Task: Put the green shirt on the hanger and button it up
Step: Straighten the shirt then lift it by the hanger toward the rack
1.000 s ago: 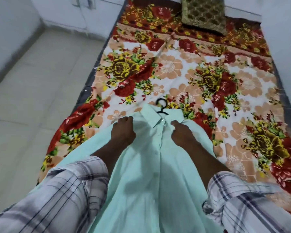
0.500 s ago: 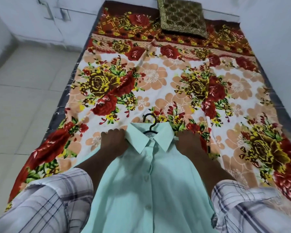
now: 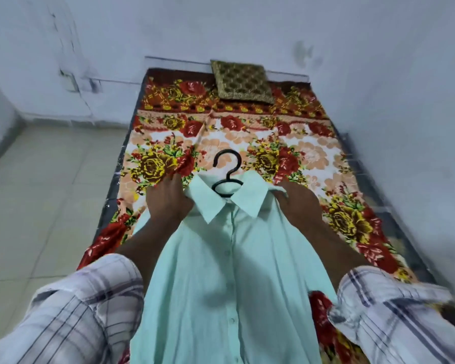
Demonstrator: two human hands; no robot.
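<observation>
The pale green shirt [image 3: 229, 264] hangs in front of me, lifted off the bed, its front closed along the button row. A black hanger [image 3: 227, 170] sits inside it, with the hook sticking out above the collar. My left hand [image 3: 167, 199] grips the shirt's left shoulder beside the collar. My right hand [image 3: 298, 204] grips the right shoulder, with a fold of cloth over its fingers. Both hands hold the shirt up by the shoulders; the hanger's arms are hidden under the cloth.
The bed with the floral sheet [image 3: 313, 156] stretches ahead, a brown-gold cushion [image 3: 243, 82] at its far end. White walls stand behind and to the right. Tiled floor [image 3: 45, 185] lies to the left of the bed.
The shirt has been raised off the bed by its shoulders and now hangs upright. My view has tilted up, showing the far wall. Both hands moved outward to the shoulders.
</observation>
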